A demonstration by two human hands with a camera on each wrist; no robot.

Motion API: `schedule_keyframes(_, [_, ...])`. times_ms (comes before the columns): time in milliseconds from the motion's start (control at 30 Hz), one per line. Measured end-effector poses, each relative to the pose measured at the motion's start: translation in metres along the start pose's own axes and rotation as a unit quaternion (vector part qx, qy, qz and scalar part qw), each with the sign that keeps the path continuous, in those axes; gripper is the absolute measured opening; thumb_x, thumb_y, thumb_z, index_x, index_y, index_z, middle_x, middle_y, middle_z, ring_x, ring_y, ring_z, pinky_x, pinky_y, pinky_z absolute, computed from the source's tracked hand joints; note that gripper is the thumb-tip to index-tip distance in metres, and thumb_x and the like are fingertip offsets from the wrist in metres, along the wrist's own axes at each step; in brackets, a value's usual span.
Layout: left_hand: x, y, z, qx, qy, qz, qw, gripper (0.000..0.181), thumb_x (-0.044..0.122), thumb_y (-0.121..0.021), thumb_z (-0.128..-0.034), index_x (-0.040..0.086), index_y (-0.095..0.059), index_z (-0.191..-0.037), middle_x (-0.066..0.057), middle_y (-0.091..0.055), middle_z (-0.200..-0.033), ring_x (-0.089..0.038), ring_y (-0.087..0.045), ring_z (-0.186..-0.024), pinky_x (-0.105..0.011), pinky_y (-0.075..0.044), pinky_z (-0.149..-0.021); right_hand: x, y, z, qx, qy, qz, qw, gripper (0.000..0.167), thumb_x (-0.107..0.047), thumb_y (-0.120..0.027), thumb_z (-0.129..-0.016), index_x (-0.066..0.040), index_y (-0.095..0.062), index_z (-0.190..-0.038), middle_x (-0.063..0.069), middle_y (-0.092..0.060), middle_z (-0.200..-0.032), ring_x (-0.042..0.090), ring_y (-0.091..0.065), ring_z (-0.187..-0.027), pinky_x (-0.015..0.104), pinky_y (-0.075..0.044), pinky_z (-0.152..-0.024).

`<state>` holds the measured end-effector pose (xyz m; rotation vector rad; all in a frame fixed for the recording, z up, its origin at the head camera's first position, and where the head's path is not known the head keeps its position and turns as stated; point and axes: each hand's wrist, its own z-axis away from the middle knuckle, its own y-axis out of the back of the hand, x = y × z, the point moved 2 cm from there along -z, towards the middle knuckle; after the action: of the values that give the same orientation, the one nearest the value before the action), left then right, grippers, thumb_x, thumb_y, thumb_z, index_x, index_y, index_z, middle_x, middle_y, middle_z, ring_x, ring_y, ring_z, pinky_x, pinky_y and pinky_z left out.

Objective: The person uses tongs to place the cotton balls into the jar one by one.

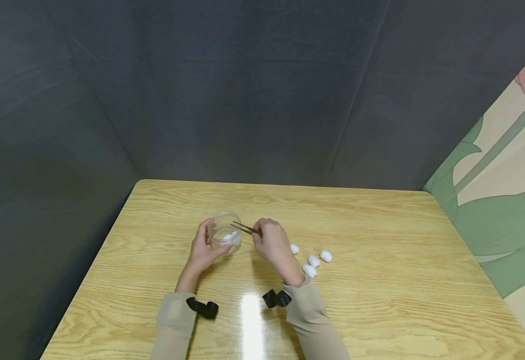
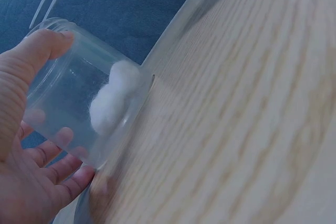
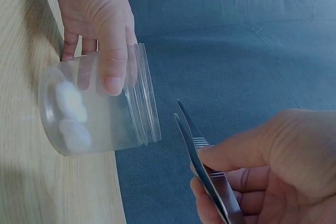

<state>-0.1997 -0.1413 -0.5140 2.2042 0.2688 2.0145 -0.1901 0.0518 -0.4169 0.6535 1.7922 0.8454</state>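
My left hand (image 1: 203, 252) holds a clear plastic jar (image 1: 219, 227), thumb on one side and fingers round the other. White cotton balls (image 3: 73, 103) lie at the bottom of the jar, as the right wrist view shows. Between thumb and fingers my right hand (image 1: 275, 245) pinches metal tweezers (image 3: 202, 156). Their tips are slightly apart, with nothing between them, just outside the jar's open mouth. To the right of that hand, several loose cotton balls (image 1: 314, 260) rest on the table, one of them partly hidden behind it.
The wooden table (image 1: 379, 240) has light grain and a bright glare patch near the front. A dark cloth (image 1: 253, 100) hangs behind and on the left. At the right is a curtain (image 1: 505, 230) with a flower pattern.
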Motion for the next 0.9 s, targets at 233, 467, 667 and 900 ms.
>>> schedule_keyframes(233, [0.032,0.001,0.011,-0.008,-0.011,-0.008,0.9999,0.08,-0.002,-0.076,-0.0731,-0.005,-0.031,-0.139,-0.03,-0.039,-0.135,-0.044,-0.039,-0.121,-0.054,-0.034,-0.095,0.003,0.004,0.001,-0.002,0.0,-0.009,1.0,0.004,0.0,-0.067,-0.082,0.0,-0.063,-0.083,0.008,-0.061,-0.076,0.022,-0.055,-0.073,0.033,-0.047,-0.065])
schedule_keyframes(467, [0.036,0.001,0.013,-0.012,-0.005,-0.006,0.9999,0.078,0.0,-0.075,-0.0744,-0.004,-0.031,-0.138,-0.029,-0.039,-0.136,-0.043,-0.038,-0.121,-0.053,-0.033,-0.094,0.007,0.011,0.005,0.006,0.0,-0.018,0.9998,0.004,0.002,-0.066,-0.081,0.002,-0.064,-0.084,0.008,-0.061,-0.076,0.021,-0.055,-0.072,0.033,-0.047,-0.064])
schedule_keyframes(667, [0.012,0.001,0.005,-0.009,-0.006,-0.007,0.9999,0.081,0.006,-0.079,-0.0725,0.004,-0.033,-0.139,-0.022,-0.042,-0.135,-0.036,-0.041,-0.12,-0.046,-0.035,-0.092,0.013,0.016,0.008,0.007,-0.008,-0.029,0.9995,0.004,0.003,-0.065,-0.082,0.004,-0.064,-0.086,0.01,-0.061,-0.078,0.022,-0.056,-0.073,0.033,-0.048,-0.064])
schedule_keyframes(900, [-0.004,0.0,0.0,0.0,-0.014,-0.015,0.9998,0.083,0.01,-0.081,-0.0705,0.008,-0.033,-0.139,-0.019,-0.044,-0.135,-0.033,-0.043,-0.118,-0.047,-0.036,-0.091,0.02,0.021,0.012,0.008,-0.018,-0.038,0.9991,0.004,0.003,-0.065,-0.083,0.004,-0.064,-0.087,0.011,-0.061,-0.079,0.022,-0.056,-0.072,0.033,-0.048,-0.063])
